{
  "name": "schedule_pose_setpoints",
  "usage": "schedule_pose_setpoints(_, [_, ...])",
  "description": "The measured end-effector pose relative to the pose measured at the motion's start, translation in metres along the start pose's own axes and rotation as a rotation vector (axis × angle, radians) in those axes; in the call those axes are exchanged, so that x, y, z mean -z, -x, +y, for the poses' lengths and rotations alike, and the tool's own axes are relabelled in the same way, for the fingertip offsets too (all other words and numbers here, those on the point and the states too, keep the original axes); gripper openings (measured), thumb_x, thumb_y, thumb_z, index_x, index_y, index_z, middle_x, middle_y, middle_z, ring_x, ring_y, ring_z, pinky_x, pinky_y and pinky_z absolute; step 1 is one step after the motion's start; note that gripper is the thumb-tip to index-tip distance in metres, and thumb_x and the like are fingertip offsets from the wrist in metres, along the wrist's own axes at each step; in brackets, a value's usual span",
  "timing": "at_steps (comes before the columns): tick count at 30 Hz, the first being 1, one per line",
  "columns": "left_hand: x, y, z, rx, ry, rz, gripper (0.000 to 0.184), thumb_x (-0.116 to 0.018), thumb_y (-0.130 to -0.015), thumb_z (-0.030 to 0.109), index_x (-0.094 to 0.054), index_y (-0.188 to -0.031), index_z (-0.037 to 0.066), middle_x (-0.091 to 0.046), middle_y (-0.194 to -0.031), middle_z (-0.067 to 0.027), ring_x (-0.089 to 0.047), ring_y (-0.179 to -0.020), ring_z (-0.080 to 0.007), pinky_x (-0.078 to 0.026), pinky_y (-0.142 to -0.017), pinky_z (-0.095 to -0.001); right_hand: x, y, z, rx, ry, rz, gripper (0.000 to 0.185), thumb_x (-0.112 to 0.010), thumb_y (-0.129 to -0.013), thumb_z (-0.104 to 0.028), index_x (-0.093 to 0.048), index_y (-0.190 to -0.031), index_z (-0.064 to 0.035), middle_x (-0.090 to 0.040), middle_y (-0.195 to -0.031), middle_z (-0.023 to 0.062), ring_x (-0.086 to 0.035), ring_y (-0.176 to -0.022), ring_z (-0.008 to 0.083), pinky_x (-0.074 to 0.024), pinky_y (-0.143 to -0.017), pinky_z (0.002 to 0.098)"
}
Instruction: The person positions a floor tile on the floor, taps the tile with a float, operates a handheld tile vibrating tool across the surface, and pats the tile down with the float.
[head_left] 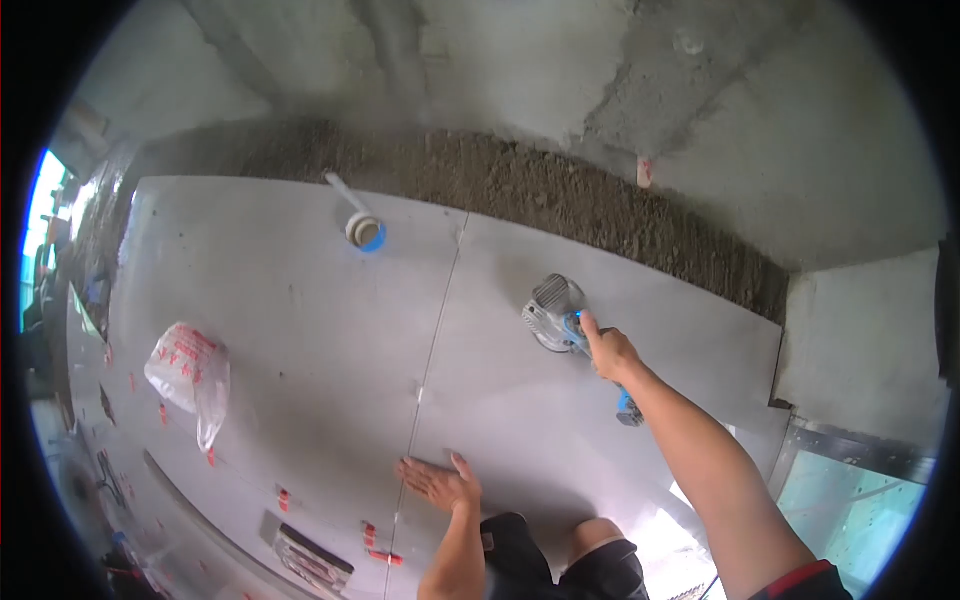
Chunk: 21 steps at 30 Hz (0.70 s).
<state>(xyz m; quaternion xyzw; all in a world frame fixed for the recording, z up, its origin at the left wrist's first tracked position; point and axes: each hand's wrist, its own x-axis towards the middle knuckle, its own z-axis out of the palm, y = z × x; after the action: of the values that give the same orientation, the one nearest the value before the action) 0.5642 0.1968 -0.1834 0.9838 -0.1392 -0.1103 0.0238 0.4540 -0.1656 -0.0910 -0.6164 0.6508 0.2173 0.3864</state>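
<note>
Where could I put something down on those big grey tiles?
Between the white plastic bag with red print and the thin dark seam. Also between the round grey-and-blue power tool and the rough brown strip. It's crowded at bottom left: small red plastic pieces and a grey rectangular block.

Smooth floor tiles (330,320) against rough mortar (520,185).
Tiles pale grey, even, low sheen, bright glare near the lower edge; mortar matt, crumbly, ridged. Wall (820,180) bare, cement-like, dull and patchy. Handheld tool (553,312) – hard grey casing, ribbed on top, blue plastic-looking parts. Bag (188,368) thin, see-through plastic, crinkled, shiny, red print. Clips (283,498) red, plastic-looking. Shorts (600,575) matt dark cloth. Panel (850,510) at lower right glassy, greenish, speckled – exact material unclear.
</note>
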Motion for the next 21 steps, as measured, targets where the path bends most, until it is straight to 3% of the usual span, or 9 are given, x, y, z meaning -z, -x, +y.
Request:
schedule_pose_setpoints(5, [0.006,0.001,0.001,0.051,0.125,-0.014,0.100,-0.050,-0.092,0.053,-0.005,-0.154,-0.011,-0.008,-0.163,-0.0286,-0.001,-0.153,-0.0384,-0.001,-0.124,-0.0476,-0.042,0.073,0.166,0.004,0.020,-0.036,0.095,-0.018,-0.096,-0.074,-0.069,-0.108,0.0047,-0.065,-0.112,0.0330,-0.057,-0.115,0.0474,-0.0444,-0.099,0.0483])
schedule_pose_setpoints(7, [0.006,-0.002,0.003,0.049,0.137,0.007,0.099,-0.048,-0.093,0.054,-0.005,-0.154,-0.011,-0.007,-0.163,-0.0289,-0.001,-0.153,-0.0391,-0.002,-0.124,-0.0479,-0.066,0.121,0.259,0.043,0.134,0.047,0.091,-0.017,-0.099,-0.068,-0.070,-0.100,0.0051,-0.066,-0.103,0.0332,-0.060,-0.108,0.0488,-0.0452,-0.095,0.0507])
schedule_pose_setpoints(8, [0.004,0.001,0.002,0.039,0.146,0.019,0.098,-0.047,-0.093,0.054,-0.005,-0.154,-0.011,-0.007,-0.162,-0.0294,-0.001,-0.153,-0.0397,-0.002,-0.124,-0.0483,-0.089,0.140,0.319,0.101,0.132,0.183,0.093,-0.017,-0.099,-0.068,-0.069,-0.092,0.0082,-0.065,-0.094,0.0356,-0.064,-0.102,0.0487,-0.0474,-0.086,0.0515])
schedule_pose_setpoints(11, [0.005,-0.001,-0.004,-0.010,0.150,0.089,0.096,-0.044,-0.095,0.056,-0.007,-0.153,-0.011,-0.008,-0.161,-0.0316,-0.004,-0.152,-0.0423,-0.006,-0.123,-0.0501,-0.126,0.210,0.414,-0.041,-0.066,0.114,0.089,-0.021,-0.099,-0.067,-0.068,-0.104,0.0086,-0.067,-0.099,0.0336,-0.065,-0.105,0.0458,-0.0468,-0.091,0.0503])
schedule_pose_setpoints(12, [0.001,0.001,-0.004,-0.033,0.150,0.097,0.096,-0.043,-0.095,0.057,-0.009,-0.153,-0.012,-0.009,-0.161,-0.0324,-0.006,-0.152,-0.0433,-0.007,-0.123,-0.0507,-0.140,0.222,0.439,-0.049,-0.153,0.147,0.088,-0.022,-0.099,-0.066,-0.067,-0.107,0.0088,-0.067,-0.103,0.0334,-0.064,-0.106,0.0453,-0.0461,-0.092,0.0501])
schedule_pose_setpoints(14, [-0.021,-0.002,-0.013,-0.094,0.142,0.211,0.096,-0.040,-0.096,0.060,-0.013,-0.152,-0.013,-0.014,-0.159,-0.0345,-0.010,-0.150,-0.0458,-0.011,-0.122,-0.0519,-0.197,0.218,0.499,-0.204,-0.039,0.463,0.080,-0.031,-0.099,-0.063,-0.070,-0.106,0.0057,-0.069,-0.095,0.0313,-0.066,-0.100,0.0463,-0.0483,-0.090,0.0491])
schedule_pose_setpoints(16, [-0.033,-0.003,-0.017,-0.105,0.149,0.274,0.096,-0.039,-0.096,0.062,-0.016,-0.151,-0.013,-0.018,-0.158,-0.0348,-0.013,-0.150,-0.0463,-0.013,-0.122,-0.0523,-0.179,0.245,0.449,-0.321,-0.174,0.246,0.080,-0.031,-0.099,-0.064,-0.069,-0.096,0.0069,-0.068,-0.089,0.0322,-0.065,-0.098,0.0485,-0.0469,-0.089,0.0519])
schedule_pose_setpoints(18, [-0.036,-0.001,-0.017,-0.111,0.106,0.225,0.097,-0.037,-0.097,0.064,-0.014,-0.152,-0.012,-0.016,-0.159,-0.0333,-0.010,-0.151,-0.0446,-0.011,-0.122,-0.0514,-0.175,0.249,0.433,-0.298,-0.002,0.206,0.080,-0.023,-0.101,-0.062,-0.069,-0.091,0.0027,-0.068,-0.089,0.0299,-0.063,-0.098,0.0493,-0.0457,-0.089,0.0532])
schedule_pose_setpoints(21, [-0.041,-0.005,-0.019,-0.056,0.051,0.185,0.097,-0.034,-0.097,0.066,-0.012,-0.154,-0.010,-0.011,-0.161,-0.0305,-0.006,-0.152,-0.0415,-0.009,-0.123,-0.0495,-0.176,0.246,0.416,-0.266,0.104,0.131,0.076,-0.020,-0.102,-0.061,-0.069,-0.108,-0.0024,-0.067,-0.104,0.0293,-0.060,-0.107,0.0489,-0.0447,-0.095,0.0525])
